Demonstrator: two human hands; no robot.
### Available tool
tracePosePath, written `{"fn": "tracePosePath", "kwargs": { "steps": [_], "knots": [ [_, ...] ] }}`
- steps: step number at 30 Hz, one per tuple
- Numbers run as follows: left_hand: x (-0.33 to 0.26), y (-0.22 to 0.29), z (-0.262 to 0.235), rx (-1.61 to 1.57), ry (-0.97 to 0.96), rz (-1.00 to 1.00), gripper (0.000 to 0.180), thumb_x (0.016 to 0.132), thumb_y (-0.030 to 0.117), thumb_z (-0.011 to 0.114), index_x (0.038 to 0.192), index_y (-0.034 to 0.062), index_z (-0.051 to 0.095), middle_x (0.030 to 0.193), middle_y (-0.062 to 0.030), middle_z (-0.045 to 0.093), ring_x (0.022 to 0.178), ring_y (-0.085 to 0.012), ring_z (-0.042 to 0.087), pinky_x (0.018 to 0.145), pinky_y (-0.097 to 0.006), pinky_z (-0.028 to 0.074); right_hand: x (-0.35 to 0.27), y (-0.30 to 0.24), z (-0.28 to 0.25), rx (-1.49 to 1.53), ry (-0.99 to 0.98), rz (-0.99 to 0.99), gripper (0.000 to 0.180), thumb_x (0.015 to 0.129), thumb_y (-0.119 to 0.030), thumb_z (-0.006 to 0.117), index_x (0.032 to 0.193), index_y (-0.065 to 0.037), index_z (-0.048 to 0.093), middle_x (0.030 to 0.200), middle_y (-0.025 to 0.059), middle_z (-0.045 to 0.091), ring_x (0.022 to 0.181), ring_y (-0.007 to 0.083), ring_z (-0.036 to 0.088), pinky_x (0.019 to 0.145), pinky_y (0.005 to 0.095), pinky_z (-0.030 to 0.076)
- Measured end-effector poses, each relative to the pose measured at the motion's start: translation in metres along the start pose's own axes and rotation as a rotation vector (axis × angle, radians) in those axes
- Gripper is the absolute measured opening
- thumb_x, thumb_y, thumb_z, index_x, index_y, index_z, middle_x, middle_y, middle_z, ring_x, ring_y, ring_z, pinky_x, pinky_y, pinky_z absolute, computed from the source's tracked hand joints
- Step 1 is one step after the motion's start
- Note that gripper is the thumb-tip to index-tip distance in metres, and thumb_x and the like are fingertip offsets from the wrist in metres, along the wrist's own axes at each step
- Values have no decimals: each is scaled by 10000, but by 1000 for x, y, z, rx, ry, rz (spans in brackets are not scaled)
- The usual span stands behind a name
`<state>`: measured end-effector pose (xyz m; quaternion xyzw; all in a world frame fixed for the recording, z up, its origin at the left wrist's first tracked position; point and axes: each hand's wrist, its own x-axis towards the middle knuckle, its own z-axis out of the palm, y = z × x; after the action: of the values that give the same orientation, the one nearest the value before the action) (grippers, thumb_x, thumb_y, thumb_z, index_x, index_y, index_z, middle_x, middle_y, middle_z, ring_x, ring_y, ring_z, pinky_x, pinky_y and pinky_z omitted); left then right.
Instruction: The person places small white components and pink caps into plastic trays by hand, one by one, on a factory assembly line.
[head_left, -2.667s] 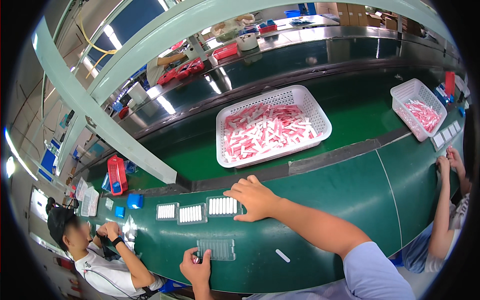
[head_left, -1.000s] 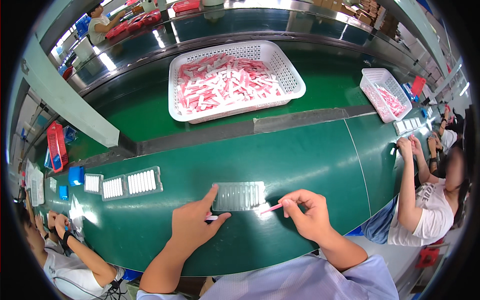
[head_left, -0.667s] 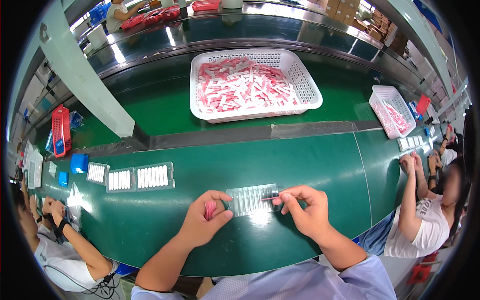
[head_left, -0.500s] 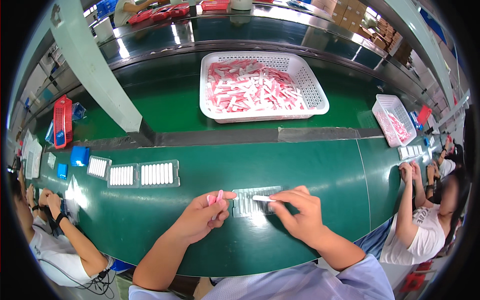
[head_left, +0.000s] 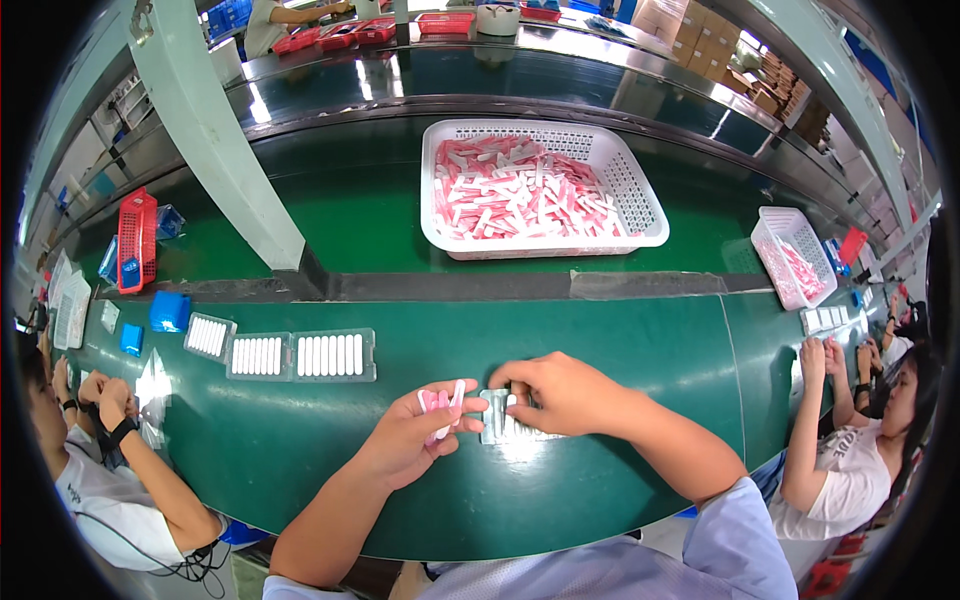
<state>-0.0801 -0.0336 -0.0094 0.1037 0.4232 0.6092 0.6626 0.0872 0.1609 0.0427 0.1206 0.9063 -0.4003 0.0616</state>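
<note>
The clear tray (head_left: 491,420) is thin, glossy moulded plastic, roughly rectangular, with narrow parallel slots that catch the light. The pink-and-white strips (head_left: 438,408) are slim, flat and smooth, with rounded ends. Under both hands the table (head_left: 620,330) has a smooth green surface with a soft sheen.

The left hand (head_left: 412,430) is turned partly palm-up, its fingers curled loosely and closed on a small fanned bundle of those strips, their ends poking up past the thumb. The right hand (head_left: 560,392) arches over the tray from the right, back of the hand upward, forearm slanting in from the lower right. Its index finger and thumb are narrowly spaced around a white strip (head_left: 511,402); whether they grip it or press it down, I cannot tell.

The tray lies directly beneath the right fingers and just beside the left fingertips. Its right part is hidden by the hand and glare. Well to the left of the left fingers sit filled trays (head_left: 370,356); beyond the right fingers stands a white perforated basket (head_left: 632,185) heaped with more strips.
</note>
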Motion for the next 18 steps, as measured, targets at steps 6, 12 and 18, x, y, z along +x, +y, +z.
{"fn": "tracePosePath", "kwargs": {
  "steps": [6, 12, 18],
  "knots": [
    [-3, 3, 7, 140, -10, 48, 432, 1042, 109, 616, 1441, -21, 515, 1335, -208, 649, 1131, -250, 696, 673, -268, 516, 5, -5, 3, -81, 74, 1, 498, 851, -142, 763, 1302, -46, 573, 824, 139, 673, 784, 339, 686, 706, 444, 540],
    [-2, 3, 10, 170, 14, 83, 382, 1020, 105, 661, 1371, -24, 581, 1262, -205, 684, 1046, -246, 730, 582, -245, 483, 6, 3, 6, -83, 58, 32, 486, 850, -190, 760, 1285, -49, 592, 955, 176, 686, 894, 356, 697, 774, 470, 551],
    [-5, 1, 9, 141, 10, 82, 327, 1033, 101, 644, 1337, -14, 607, 1229, -174, 701, 1024, -217, 731, 541, -227, 395, -2, 6, 10, -136, 174, -136, 470, 863, -190, 747, 1291, -56, 607, 936, 141, 646, 827, 309, 666, 735, 437, 534]
  ]
}}
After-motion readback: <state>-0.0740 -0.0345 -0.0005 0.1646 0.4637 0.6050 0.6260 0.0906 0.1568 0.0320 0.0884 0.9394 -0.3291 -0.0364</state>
